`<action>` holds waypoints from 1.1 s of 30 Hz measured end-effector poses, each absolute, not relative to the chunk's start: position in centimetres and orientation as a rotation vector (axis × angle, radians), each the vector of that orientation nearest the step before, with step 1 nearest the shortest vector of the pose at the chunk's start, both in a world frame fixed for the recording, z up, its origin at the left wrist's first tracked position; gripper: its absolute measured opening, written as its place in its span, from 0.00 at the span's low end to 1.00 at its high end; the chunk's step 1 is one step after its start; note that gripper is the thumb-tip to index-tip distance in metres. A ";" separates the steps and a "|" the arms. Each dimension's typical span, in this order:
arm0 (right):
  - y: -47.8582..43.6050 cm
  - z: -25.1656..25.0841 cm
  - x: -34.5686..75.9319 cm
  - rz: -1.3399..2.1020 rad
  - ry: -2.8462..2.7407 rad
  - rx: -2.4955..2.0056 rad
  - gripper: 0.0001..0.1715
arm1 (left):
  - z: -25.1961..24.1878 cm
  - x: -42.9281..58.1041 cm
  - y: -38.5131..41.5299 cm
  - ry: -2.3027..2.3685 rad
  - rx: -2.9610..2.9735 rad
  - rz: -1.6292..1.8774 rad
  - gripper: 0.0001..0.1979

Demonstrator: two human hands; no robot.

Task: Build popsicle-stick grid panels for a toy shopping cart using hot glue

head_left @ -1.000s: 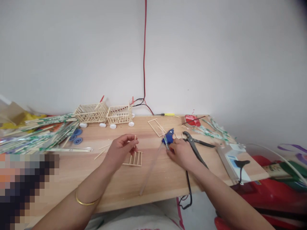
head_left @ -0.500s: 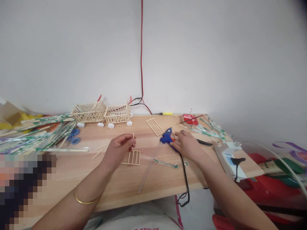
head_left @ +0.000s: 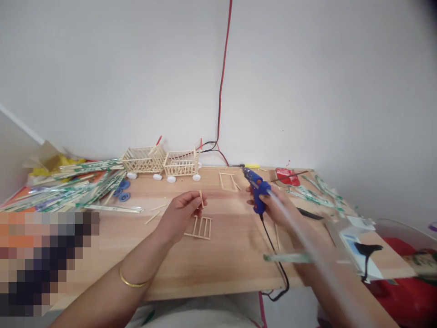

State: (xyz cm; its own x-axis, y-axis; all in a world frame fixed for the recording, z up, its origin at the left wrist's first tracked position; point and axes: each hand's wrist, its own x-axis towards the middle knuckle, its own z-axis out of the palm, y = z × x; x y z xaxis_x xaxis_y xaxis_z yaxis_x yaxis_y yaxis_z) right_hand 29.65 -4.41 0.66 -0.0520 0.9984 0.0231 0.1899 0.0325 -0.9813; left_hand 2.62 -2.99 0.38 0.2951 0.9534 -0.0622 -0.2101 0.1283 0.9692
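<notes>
Between thumb and fingers, my left hand (head_left: 186, 209) pinches a short wooden stick (head_left: 201, 199) held nearly upright. Just below it a small ladder-like stick frame (head_left: 204, 228) lies flat on the table. My right hand (head_left: 273, 205) is wrapped around a blue hot glue gun (head_left: 258, 189), its nozzle pointing up and to the left, away from me. A long clear glue stick (head_left: 300, 232) sticks out of the gun's back, over my right forearm. Beyond the gun lies a larger rectangular stick frame (head_left: 228, 181).
Two small wheeled stick carts (head_left: 145, 159) stand against the wall. Wrapped chopsticks (head_left: 92, 187) are heaped at the left beside blue discs (head_left: 124, 197). A yellow-handled screwdriver (head_left: 251, 166), a red dish (head_left: 288, 176) and torn wrappers (head_left: 322, 193) lie at the back and right.
My right hand has taken hold of the glue gun and lifted it off the table. The left hand still pinches its stick. The whole view has shifted, so things appear further right.
</notes>
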 end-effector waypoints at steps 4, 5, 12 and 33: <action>-4.9 1.4 26.4 1.380 -1.296 -0.997 0.17 | 0.5 2.7 -3.1 0.985 1.297 1.087 0.07; -5.2 1.7 25.7 1.376 -1.367 -1.017 0.17 | 0.6 2.7 -3.1 1.011 1.335 1.099 0.07; -5.7 3.0 23.6 1.044 -1.892 -1.192 0.18 | 0.3 2.3 -2.8 1.072 1.490 1.122 0.08; -5.8 2.5 23.6 1.051 -1.812 -1.337 0.17 | 1.2 2.3 -3.2 1.101 1.695 1.142 0.07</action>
